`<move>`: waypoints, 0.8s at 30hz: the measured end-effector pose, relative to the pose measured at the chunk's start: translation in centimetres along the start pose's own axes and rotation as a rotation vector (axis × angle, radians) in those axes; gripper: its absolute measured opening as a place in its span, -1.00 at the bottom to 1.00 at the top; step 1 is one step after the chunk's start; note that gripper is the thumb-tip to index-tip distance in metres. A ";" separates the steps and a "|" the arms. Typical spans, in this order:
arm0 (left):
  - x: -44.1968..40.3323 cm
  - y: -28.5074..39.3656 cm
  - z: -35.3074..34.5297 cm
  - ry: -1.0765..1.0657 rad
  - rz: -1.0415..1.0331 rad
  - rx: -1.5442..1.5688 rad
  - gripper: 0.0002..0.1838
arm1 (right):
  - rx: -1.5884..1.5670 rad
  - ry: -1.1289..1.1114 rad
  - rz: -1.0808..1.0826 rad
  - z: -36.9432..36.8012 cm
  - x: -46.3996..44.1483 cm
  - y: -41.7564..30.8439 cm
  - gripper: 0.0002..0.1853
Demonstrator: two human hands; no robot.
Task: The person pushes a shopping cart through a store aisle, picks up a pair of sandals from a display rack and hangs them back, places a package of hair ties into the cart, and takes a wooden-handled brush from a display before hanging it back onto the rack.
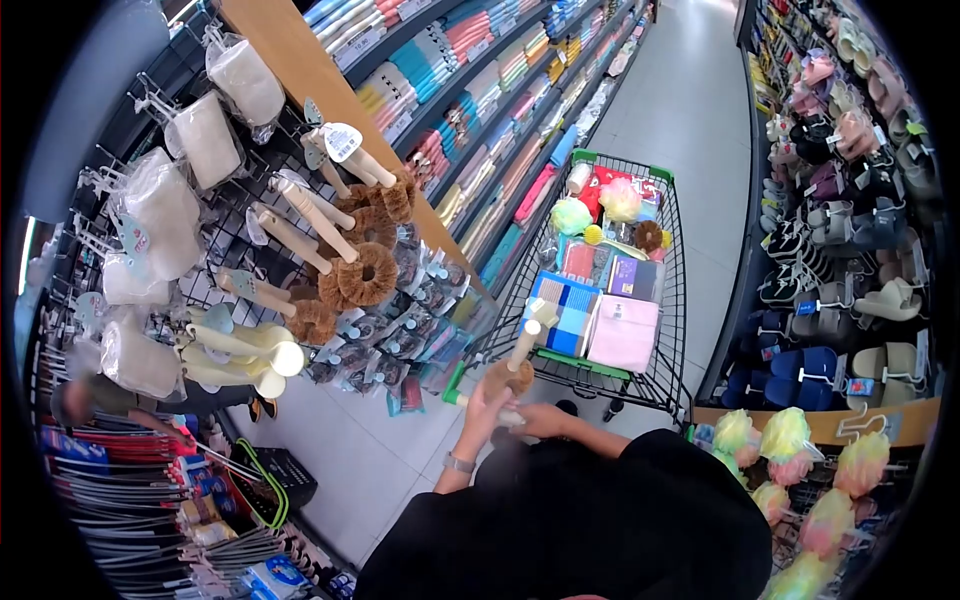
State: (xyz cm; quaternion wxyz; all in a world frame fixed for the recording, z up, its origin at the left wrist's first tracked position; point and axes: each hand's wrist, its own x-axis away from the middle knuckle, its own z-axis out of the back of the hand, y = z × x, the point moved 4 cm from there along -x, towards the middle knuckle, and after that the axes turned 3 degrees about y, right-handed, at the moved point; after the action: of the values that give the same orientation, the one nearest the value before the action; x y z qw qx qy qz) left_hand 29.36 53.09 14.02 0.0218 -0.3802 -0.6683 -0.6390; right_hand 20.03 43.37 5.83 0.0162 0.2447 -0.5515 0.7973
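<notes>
My left hand (484, 405) is closed around a brush with a pale wooden handle (524, 345) and a round brown bristle head (518, 376). The handle points up and away, toward the shopping cart. Close by on the right, my right hand (540, 420) has its fingers bent around a pale part near the cart's push bar; what it grips is unclear. The cart (678, 300) stands just ahead, holding a blue checked cloth pack (560, 312), a pink folded pack (624, 332), a yellow-handled brush (605, 240) and mesh bath puffs (620, 200).
On the left rack hang similar brown brushes (362, 275), wrapped white pads (160, 215) and cream-handled items (240, 355). Towels (415, 85) fill shelves ahead. Slippers (800, 375) and bath puffs (785, 435) hang at right. Another person (95, 400) is beside a black basket (290, 485) at lower left.
</notes>
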 end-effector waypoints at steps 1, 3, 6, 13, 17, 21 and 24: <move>0.2 0.3 0.3 0.002 -0.003 0.000 -0.52 | -0.049 0.004 -0.010 0.2 0.1 0.1 -0.50; 0.1 1.5 1.7 0.008 -0.059 -0.074 -0.51 | -0.177 -0.054 -0.126 2.0 0.8 -1.4 -0.56; -0.9 4.9 5.1 0.036 -0.246 -0.183 -0.50 | -0.403 -0.079 -0.280 0.5 -1.0 -0.1 -0.67; 3.4 19.0 2.7 0.024 -0.904 -0.854 -0.48 | -1.191 0.222 0.131 12.3 3.5 -9.1 -0.61; 4.9 21.4 2.2 0.015 -1.085 -0.963 -0.46 | -0.364 0.158 0.228 12.2 6.0 -15.6 -0.47; 5.4 23.0 2.2 0.036 -1.150 -0.925 -0.45 | -0.005 0.415 0.229 11.6 5.5 -19.8 -0.56; 6.1 24.1 2.0 0.047 -1.126 -1.100 -0.44 | 0.004 0.633 0.228 10.6 4.9 -20.7 -0.67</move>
State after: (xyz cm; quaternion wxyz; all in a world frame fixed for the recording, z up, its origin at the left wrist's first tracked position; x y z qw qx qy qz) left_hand 38.84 55.21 36.96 -0.4823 0.0732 -0.3474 -0.8009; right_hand 25.77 40.83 28.75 0.0970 -0.0783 -0.5414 0.8314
